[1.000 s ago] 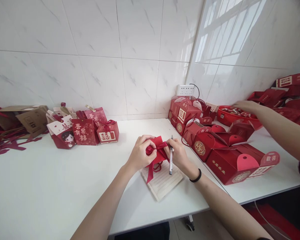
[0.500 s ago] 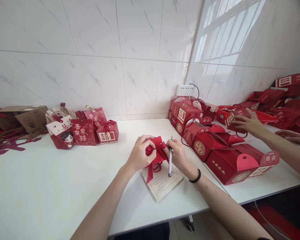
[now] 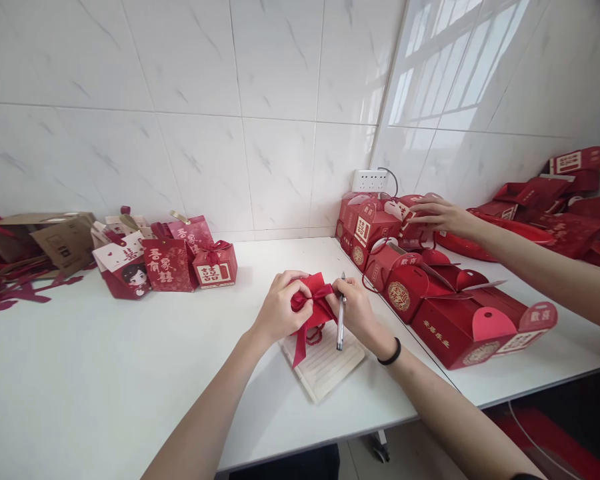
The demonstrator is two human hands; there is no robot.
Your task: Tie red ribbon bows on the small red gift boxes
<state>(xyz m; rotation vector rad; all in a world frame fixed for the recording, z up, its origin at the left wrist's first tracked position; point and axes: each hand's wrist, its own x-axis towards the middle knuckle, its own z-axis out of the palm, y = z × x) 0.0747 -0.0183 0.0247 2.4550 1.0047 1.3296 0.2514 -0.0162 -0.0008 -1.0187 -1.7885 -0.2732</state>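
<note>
A small red gift box (image 3: 317, 280) is tilted above an open lined notebook (image 3: 325, 375) in front of me. My left hand (image 3: 280, 308) is closed round the box and pinches the dark red ribbon (image 3: 299, 347) tied in a bow on it. One ribbon tail hangs down over the page. My right hand (image 3: 356, 310) grips an upright pen (image 3: 340, 328), and its fingertips touch the bow's right side. Just under the box shows a coil of red cord (image 3: 314, 333). The box's far side is hidden by my fingers.
Red boxes (image 3: 480, 327) line the right side of the table (image 3: 130, 387). Beyond them reaches another person's hand (image 3: 437, 213), near a red tray (image 3: 510, 233). Gift boxes (image 3: 167, 265) and brown cartons (image 3: 63, 240) stand along the wall at left; a power strip (image 3: 371, 180) is behind.
The other person's hand has moved left with a small red box, to the row of boxes by the wall. My own hands, the ribbon and the pen have hardly moved.
</note>
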